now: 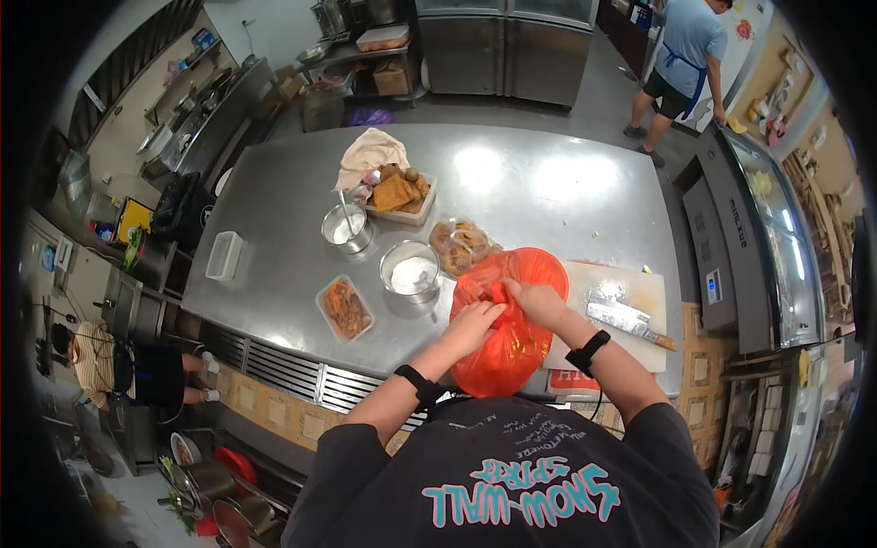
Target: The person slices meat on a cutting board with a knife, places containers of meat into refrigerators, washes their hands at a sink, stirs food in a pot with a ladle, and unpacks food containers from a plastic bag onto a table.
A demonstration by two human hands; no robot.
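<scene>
A red plastic bag (501, 361) bulges at the near edge of the steel table, in front of my body. My left hand (477, 327) is closed on its gathered top, and my right hand (537, 303) grips the same part from the other side. Behind the bag is a round red rim (548, 265). A clear bag of brown food (461, 245) lies just beyond my hands. To the left stands a metal pot of white powder (411, 272). What the red bag holds is hard to make out.
On the right, a cleaver (630, 321) lies on a white cutting board (644, 285). Further left are a smaller pot (347, 228), a tub of brown food (345, 309), an empty white container (225, 256) and a filled box (416, 215). Two people (692, 55) stand away from the table.
</scene>
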